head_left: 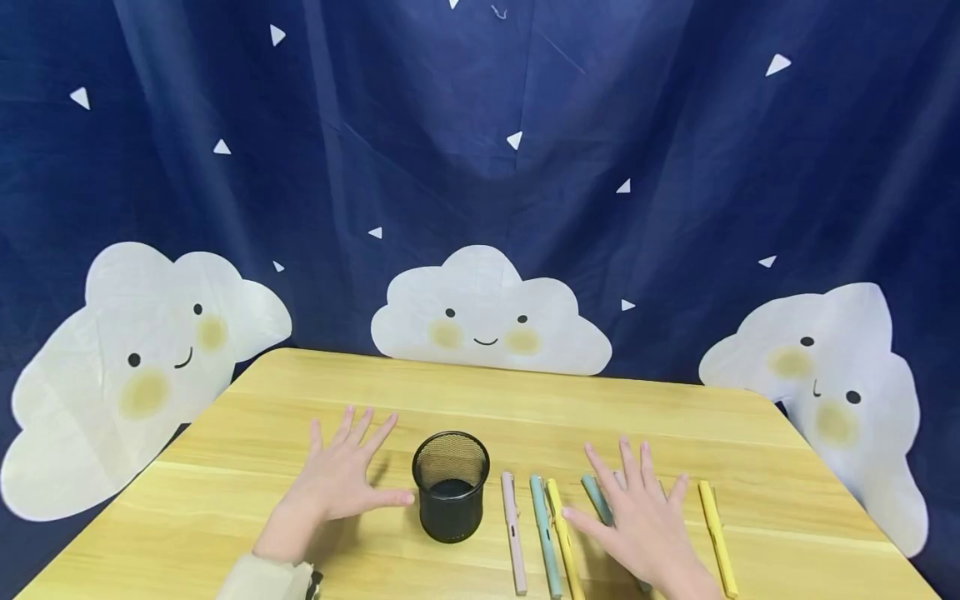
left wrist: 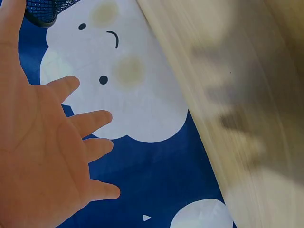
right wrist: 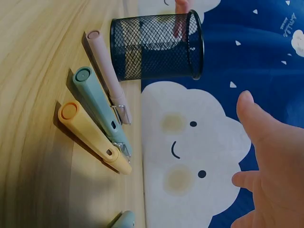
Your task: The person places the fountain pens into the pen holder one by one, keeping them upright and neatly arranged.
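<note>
A black mesh pen cup (head_left: 451,518) stands upright between the hands. My left hand (head_left: 339,485) hovers to its left with fingers spread, the thumb pointing at the cup and nothing held. To the cup's right lie a pale pink pen (head_left: 513,533), a teal pen (head_left: 546,537) and a yellow pen (head_left: 565,542), side by side. Fingers splayed, my right hand (head_left: 647,527) hangs above more pens and holds nothing. It partly hides a second teal pen (head_left: 595,497) and whatever lies beneath the palm. Another yellow pen (head_left: 717,537) rests to its right.
The wooden table (head_left: 225,467) has rounded far corners. Behind it hangs a dark blue curtain (head_left: 450,108) with white triangles and smiling clouds, close to the table's back edge.
</note>
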Tool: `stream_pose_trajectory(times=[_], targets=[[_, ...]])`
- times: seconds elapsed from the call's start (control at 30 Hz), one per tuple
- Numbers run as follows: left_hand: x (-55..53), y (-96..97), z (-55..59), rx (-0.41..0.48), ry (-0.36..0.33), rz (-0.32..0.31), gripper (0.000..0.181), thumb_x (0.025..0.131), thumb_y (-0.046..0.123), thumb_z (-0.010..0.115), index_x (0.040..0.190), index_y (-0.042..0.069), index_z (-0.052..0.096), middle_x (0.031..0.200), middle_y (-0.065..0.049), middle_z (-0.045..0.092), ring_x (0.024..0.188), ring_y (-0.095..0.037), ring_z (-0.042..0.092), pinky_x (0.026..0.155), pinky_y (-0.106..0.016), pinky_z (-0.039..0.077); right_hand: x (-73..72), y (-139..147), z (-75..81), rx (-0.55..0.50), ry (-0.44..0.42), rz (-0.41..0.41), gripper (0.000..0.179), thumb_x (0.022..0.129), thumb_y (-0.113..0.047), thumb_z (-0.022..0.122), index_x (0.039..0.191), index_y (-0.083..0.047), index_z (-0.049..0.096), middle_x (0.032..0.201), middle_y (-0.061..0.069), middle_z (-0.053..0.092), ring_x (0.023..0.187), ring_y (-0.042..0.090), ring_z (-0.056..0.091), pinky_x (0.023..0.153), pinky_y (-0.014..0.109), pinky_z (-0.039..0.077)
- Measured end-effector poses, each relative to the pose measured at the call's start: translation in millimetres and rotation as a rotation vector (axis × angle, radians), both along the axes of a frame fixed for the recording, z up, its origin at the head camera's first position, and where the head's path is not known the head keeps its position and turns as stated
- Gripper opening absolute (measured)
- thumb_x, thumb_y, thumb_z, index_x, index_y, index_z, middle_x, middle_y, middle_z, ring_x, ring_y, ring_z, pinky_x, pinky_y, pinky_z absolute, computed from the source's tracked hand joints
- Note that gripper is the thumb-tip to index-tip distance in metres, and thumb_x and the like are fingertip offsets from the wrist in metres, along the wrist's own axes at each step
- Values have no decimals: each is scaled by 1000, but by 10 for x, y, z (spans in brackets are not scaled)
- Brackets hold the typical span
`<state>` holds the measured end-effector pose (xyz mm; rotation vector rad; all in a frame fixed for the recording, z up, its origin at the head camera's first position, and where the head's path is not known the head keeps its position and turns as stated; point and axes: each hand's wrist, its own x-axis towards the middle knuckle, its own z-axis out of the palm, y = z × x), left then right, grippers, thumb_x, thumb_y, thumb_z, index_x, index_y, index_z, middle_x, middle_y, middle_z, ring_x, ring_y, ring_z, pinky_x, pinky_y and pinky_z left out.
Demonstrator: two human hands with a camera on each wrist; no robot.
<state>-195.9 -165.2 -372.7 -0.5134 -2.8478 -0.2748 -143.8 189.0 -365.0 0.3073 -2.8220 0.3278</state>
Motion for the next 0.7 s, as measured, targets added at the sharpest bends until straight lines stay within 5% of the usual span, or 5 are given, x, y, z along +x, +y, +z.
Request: stream_pose_trajectory(times=[0.23,0.7], targets=[[-28,9,3,49,-7,-57,96,64,74,54,139,16,35,135,-20,36,128,-41,20,93,-67,4,-18,51,24,-28,-20,-1,71,81,-59,50,138,-19,36,140,27,18,127,48,9,81,75,7],[-80,99,-2,244,-125,-222,81,73,62,58,137,18,37,123,-8,52,114,-29,44,96,-53,25,-3,217,64,-107,-53,-18,66,86,-54,46,137,-13,37,139,29,19,128,44,11,82,74,9]])
